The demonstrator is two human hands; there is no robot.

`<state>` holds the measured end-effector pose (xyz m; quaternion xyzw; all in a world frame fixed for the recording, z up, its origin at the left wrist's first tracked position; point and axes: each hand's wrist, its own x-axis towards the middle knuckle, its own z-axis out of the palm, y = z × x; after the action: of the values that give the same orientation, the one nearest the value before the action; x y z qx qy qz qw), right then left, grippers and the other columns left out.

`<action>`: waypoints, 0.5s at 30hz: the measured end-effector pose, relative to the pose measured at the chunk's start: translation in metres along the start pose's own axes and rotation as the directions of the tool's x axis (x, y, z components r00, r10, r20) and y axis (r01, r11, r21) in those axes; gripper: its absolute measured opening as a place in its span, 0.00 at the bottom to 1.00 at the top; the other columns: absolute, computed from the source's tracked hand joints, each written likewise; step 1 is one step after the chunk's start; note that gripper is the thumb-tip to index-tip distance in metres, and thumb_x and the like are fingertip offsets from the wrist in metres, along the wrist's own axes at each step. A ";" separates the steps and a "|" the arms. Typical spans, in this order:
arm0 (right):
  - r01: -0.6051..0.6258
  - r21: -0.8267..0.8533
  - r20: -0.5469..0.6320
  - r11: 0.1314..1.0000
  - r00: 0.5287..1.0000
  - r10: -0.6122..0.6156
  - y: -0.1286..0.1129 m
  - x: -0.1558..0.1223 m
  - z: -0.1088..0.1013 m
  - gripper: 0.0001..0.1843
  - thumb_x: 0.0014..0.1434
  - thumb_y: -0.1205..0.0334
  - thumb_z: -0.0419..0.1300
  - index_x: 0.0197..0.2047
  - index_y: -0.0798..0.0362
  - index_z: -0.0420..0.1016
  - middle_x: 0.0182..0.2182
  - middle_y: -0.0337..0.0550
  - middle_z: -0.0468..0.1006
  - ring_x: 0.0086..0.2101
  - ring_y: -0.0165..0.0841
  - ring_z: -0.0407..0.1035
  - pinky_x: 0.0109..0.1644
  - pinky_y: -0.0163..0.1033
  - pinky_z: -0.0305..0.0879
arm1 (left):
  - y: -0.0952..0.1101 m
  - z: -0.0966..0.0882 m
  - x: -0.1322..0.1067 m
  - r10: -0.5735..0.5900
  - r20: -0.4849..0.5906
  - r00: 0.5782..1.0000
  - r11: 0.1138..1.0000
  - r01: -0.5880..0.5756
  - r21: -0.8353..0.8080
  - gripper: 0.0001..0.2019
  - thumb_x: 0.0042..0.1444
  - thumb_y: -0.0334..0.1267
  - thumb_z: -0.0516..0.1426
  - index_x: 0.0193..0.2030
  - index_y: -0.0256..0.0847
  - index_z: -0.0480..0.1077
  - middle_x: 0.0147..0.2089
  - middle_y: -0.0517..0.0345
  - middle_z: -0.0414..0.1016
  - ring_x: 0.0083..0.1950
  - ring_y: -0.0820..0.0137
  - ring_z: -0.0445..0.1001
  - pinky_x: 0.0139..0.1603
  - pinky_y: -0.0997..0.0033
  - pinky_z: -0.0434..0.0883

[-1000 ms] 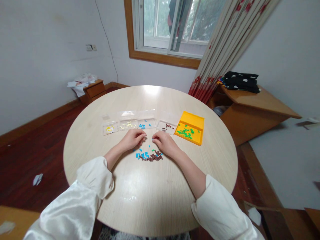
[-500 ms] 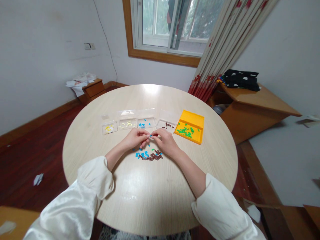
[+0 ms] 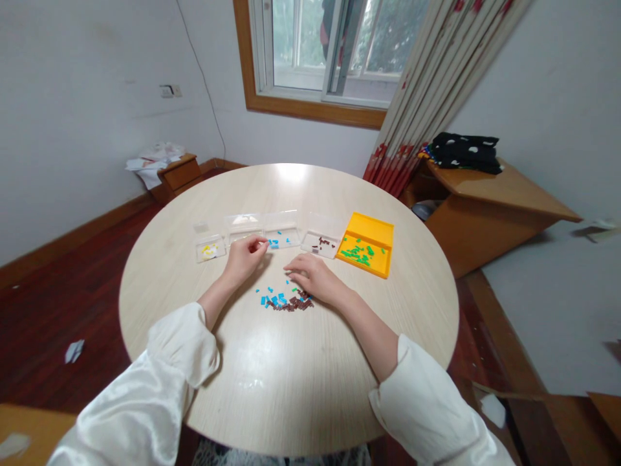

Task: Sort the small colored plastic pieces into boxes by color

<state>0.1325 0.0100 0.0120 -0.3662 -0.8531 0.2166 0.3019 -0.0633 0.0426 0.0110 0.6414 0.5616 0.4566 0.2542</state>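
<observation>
Left hand (image 3: 245, 259): grip nearly closed beside the clear box (image 3: 295, 244) of blue pieces (image 3: 274, 244); contents could not be told. Right hand (image 3: 315, 277): grip loosely parted, visibly bare, was just beyond the mixed pile (image 3: 294, 304), mid-bench (image 3: 291, 382).

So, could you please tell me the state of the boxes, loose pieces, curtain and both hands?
Yellow box: open, green pieces inside
Clear boxes: open
Loose pieces: lying outside the boxes, colours mixed
Curtain: gathered aside
Left hand: fingers bent, grip unclear
Right hand: curled loosely, thumb apart
</observation>
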 end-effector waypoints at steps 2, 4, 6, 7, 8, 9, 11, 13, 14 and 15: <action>0.028 0.003 0.074 1.000 0.997 -0.028 -0.001 -0.001 0.000 0.10 0.56 0.74 0.58 0.37 0.55 0.78 0.34 0.45 0.77 0.39 0.33 0.68 0.46 0.39 0.64 | -0.005 -0.002 0.002 0.043 -0.033 0.999 0.993 -0.039 0.110 0.13 0.51 0.42 0.54 0.34 0.34 0.75 0.20 0.61 0.68 0.22 0.75 0.62 0.24 0.76 0.57; 0.037 0.003 0.120 0.999 0.992 -0.037 -0.001 -0.001 0.001 0.11 0.57 0.75 0.56 0.36 0.54 0.79 0.33 0.45 0.76 0.38 0.32 0.68 0.45 0.38 0.64 | -0.008 -0.003 0.003 0.076 -0.033 0.997 0.978 -0.068 0.199 0.14 0.52 0.42 0.53 0.35 0.35 0.76 0.21 0.60 0.70 0.23 0.74 0.63 0.26 0.75 0.58; 0.031 -0.005 0.150 0.999 0.988 -0.030 -0.001 -0.002 0.001 0.12 0.56 0.76 0.56 0.36 0.55 0.79 0.33 0.46 0.76 0.37 0.32 0.68 0.44 0.37 0.64 | -0.008 -0.002 0.004 0.103 -0.022 0.994 0.956 -0.093 0.278 0.14 0.53 0.41 0.52 0.36 0.35 0.76 0.23 0.57 0.72 0.24 0.72 0.65 0.28 0.74 0.58; 0.027 -0.009 0.161 1.000 0.987 -0.025 -0.001 -0.002 0.000 0.13 0.55 0.77 0.56 0.36 0.55 0.79 0.33 0.46 0.76 0.37 0.32 0.68 0.44 0.37 0.64 | -0.008 -0.002 0.004 0.111 -0.013 0.994 0.944 -0.102 0.313 0.14 0.53 0.41 0.52 0.36 0.35 0.76 0.24 0.56 0.74 0.25 0.72 0.66 0.29 0.73 0.58; 0.024 -0.012 0.169 1.000 0.985 -0.022 -0.001 -0.002 0.000 0.13 0.54 0.77 0.57 0.36 0.55 0.79 0.34 0.46 0.76 0.37 0.32 0.68 0.44 0.37 0.64 | -0.007 -0.001 0.005 0.116 -0.004 0.993 0.933 -0.107 0.345 0.14 0.54 0.40 0.52 0.36 0.35 0.76 0.26 0.55 0.74 0.26 0.71 0.66 0.29 0.73 0.59; 0.023 -0.012 0.171 1.000 0.985 -0.020 -0.001 -0.002 -0.001 0.12 0.53 0.78 0.57 0.36 0.55 0.79 0.33 0.46 0.76 0.37 0.32 0.68 0.44 0.38 0.64 | -0.006 -0.001 0.005 0.118 0.004 0.993 0.921 -0.111 0.372 0.14 0.54 0.40 0.52 0.37 0.35 0.76 0.27 0.53 0.75 0.26 0.70 0.67 0.30 0.72 0.59; 0.022 -0.008 0.174 1.000 0.985 -0.021 -0.001 -0.002 -0.001 0.11 0.53 0.78 0.57 0.33 0.55 0.79 0.32 0.44 0.75 0.36 0.31 0.67 0.44 0.38 0.63 | -0.005 0.000 0.006 0.119 0.016 0.993 0.902 -0.114 0.417 0.14 0.55 0.39 0.51 0.38 0.36 0.76 0.29 0.51 0.77 0.28 0.68 0.69 0.31 0.72 0.59; 0.014 -0.005 0.176 1.000 0.984 -0.013 -0.002 -0.001 -0.001 0.11 0.53 0.78 0.57 0.31 0.56 0.78 0.30 0.43 0.75 0.35 0.31 0.67 0.43 0.37 0.63 | -0.005 0.001 0.007 0.120 0.025 0.992 0.886 -0.119 0.449 0.14 0.56 0.39 0.51 0.38 0.36 0.76 0.31 0.49 0.78 0.29 0.67 0.70 0.32 0.71 0.60; 0.004 -0.005 0.176 1.000 0.984 -0.003 -0.002 0.000 -0.001 0.10 0.53 0.78 0.57 0.30 0.56 0.78 0.29 0.43 0.74 0.34 0.31 0.67 0.43 0.37 0.63 | -0.005 0.002 0.007 0.121 0.029 0.992 0.879 -0.120 0.462 0.14 0.56 0.39 0.51 0.39 0.37 0.77 0.32 0.49 0.78 0.31 0.66 0.71 0.32 0.71 0.60; -0.006 -0.008 0.173 1.000 0.985 0.007 -0.003 0.000 -0.001 0.10 0.53 0.78 0.57 0.29 0.56 0.77 0.29 0.43 0.74 0.34 0.30 0.66 0.43 0.37 0.63 | -0.006 0.002 0.008 0.122 0.034 0.992 0.873 -0.123 0.472 0.14 0.56 0.39 0.51 0.39 0.37 0.77 0.34 0.48 0.79 0.32 0.65 0.72 0.33 0.71 0.61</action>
<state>0.1314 0.0082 0.0142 -0.3499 -0.8757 0.2456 0.2245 -0.0647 0.0519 0.0073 0.7191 0.6139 0.3199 0.0613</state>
